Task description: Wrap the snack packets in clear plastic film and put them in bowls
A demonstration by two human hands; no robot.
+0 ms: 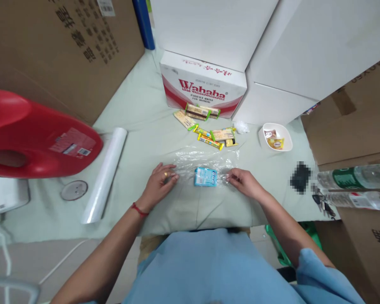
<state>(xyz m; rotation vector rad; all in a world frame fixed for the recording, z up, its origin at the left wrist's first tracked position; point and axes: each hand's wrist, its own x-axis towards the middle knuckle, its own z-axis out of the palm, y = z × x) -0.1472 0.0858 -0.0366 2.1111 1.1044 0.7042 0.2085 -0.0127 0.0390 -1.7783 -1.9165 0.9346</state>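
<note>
A small blue packet (pixel 205 176) lies on the table in front of me, with a thin sheet of clear plastic film (pixel 190 159) spread around and partly over it. My left hand (pixel 160 183), wearing a ring and a red string bracelet, has its thumb and fingers closed at the film's left edge. On the other side, my right hand (pixel 244 181) pinches the film's right edge. The blue packet sits between the two hands, touched by neither. Just beyond the film are several wrapped snack bars (pixel 210 141) in a loose pile.
A roll of film (pixel 104 177) and a red jug (pixel 41 135) stand left. Behind are a Wahaha carton (pixel 202 86) and white boxes (pixel 285 46). To the right are a white bowl (pixel 263 143) with small packets, keys (pixel 324 207) and plastic bottles (pixel 354 176).
</note>
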